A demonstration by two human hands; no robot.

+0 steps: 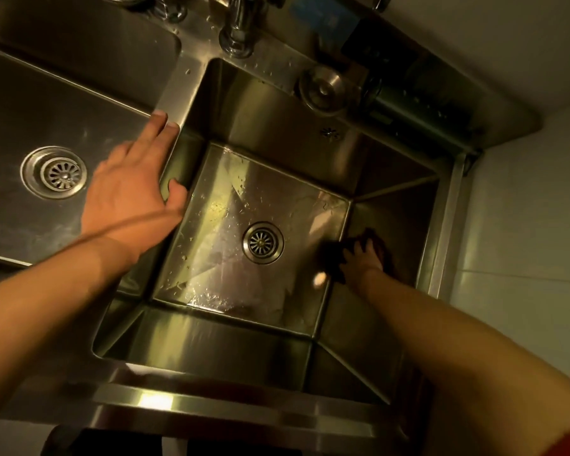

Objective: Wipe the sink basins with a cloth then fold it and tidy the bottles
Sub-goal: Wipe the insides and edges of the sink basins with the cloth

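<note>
Our right hand (362,258) grips a dark cloth (338,253) low in the right basin (211,337), pressed where its floor meets the right wall; our left hand (129,189) lies open, fingers straight, on the divider rim (181,93) between basins. The wet right basin holds only its drain (263,242); the left basin (20,103) shows its own drain (54,172), with dark bottles (399,103) on the back ledge by the faucet base (237,37).

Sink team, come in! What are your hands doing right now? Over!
Right hand presses dark cloth against right basin wall. Left hand open, resting on divider between basins. Water drops on basin floor. Nothing in the way.
</note>
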